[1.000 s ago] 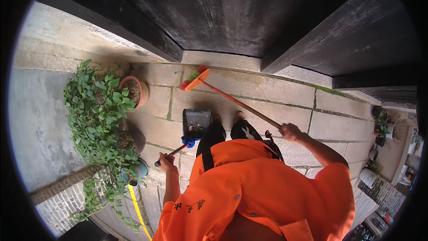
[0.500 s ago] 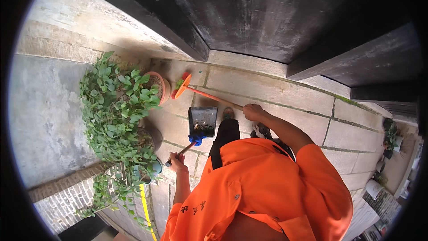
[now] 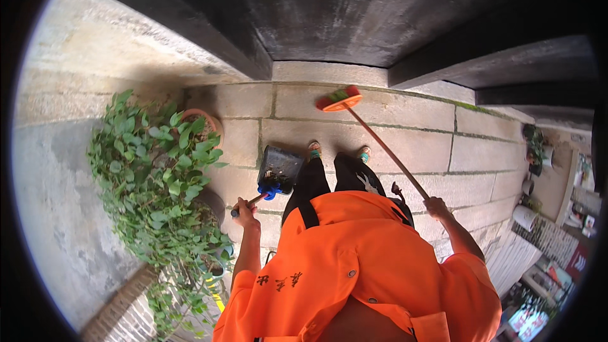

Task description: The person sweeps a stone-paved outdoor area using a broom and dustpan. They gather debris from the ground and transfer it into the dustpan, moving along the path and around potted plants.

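My left hand (image 3: 245,213) is closed round the handle of a dark long-handled dustpan (image 3: 282,163), whose pan lies on the paving left of my feet with some debris in it. A bunched blue thing (image 3: 270,188) sits where handle and pan meet. My right hand (image 3: 436,208) grips the end of a broom's long reddish-brown stick. The broom (image 3: 342,99), with an orange head and red and green bristles, reaches forward over the slabs near the dark wall; its bristles are slightly blurred.
A large leafy plant (image 3: 152,183) in pots stands along the left wall, with a terracotta pot (image 3: 202,125) at its far end. Dark wooden panels (image 3: 329,19) with projecting posts rise ahead. Stone slabs (image 3: 380,133) pave the ground. Potted plants (image 3: 538,149) line the right side.
The broom head has swung right, from beside the terracotta pot to in front of my feet. My right hand has moved right and nearer my body. My left hand still holds the dustpan.
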A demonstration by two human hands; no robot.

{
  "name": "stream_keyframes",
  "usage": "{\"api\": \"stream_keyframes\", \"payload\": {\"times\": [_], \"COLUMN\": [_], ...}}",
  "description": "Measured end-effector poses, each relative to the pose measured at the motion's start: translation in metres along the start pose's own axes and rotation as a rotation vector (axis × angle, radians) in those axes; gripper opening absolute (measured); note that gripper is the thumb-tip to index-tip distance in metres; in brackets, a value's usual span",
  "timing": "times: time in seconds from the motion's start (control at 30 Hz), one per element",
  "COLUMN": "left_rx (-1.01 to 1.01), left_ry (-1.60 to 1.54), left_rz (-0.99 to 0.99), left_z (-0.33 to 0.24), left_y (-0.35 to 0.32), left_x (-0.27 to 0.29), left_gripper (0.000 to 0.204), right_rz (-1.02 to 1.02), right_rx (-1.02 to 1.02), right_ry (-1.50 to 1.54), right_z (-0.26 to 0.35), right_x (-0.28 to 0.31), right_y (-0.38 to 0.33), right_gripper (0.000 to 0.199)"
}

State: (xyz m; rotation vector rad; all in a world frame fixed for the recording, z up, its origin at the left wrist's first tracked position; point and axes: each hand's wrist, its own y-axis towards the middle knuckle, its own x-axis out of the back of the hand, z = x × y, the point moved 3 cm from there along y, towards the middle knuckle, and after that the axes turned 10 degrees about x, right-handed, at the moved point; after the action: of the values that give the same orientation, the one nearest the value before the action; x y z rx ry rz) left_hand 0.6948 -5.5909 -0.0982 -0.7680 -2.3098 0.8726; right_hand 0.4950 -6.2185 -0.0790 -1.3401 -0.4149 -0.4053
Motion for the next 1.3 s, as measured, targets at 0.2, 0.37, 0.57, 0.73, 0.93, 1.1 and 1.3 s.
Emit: {"api": "stream_keyframes", "payload": {"times": [0.2, 0.37, 0.57, 0.73, 0.93, 1.1, 1.3], "left_rx": [-0.042, -0.12, -0.172, -0.226, -0.274, -0.318, -0.409], "left_ry": [0.154, 0.247, 0.38, 0.408, 0.414, 0.477, 0.623], "left_rz": [0.157, 0.187, 0.349, 0.416, 0.486, 0.558, 0.754], "left_z": [-0.013, -0.029, -0.036, -0.036, -0.014, 0.004, 0.039], "left_y": [0.011, -0.005, -0.024, -0.058, -0.09, -0.122, -0.146], "left_x": [-0.042, -0.071, -0.105, -0.131, -0.187, -0.246, -0.335], "left_gripper": [0.022, 0.023, 0.021, 0.021, 0.021, 0.021, 0.022], "right_rz": [-0.328, -0.256, -0.174, -0.225, -0.75, -0.863, -0.475], "right_rx": [-0.309, -0.443, -0.411, -0.475, -0.33, -0.263, -0.697], "right_ry": [0.316, 0.463, 0.266, 0.074, -0.335, -0.539, 0.592], "right_z": [-0.009, 0.034, -0.02, -0.132, -0.196, -0.214, -0.17], "right_x": [-0.039, 0.054, 0.08, 0.095, 0.123, 0.111, -0.03], "right_y": [-0.085, -0.11, -0.051, -0.106, -0.164, -0.221, -0.266], "right_gripper": [0.029, 0.035, 0.027, 0.015, 0.008, 0.005, 0.028]}}
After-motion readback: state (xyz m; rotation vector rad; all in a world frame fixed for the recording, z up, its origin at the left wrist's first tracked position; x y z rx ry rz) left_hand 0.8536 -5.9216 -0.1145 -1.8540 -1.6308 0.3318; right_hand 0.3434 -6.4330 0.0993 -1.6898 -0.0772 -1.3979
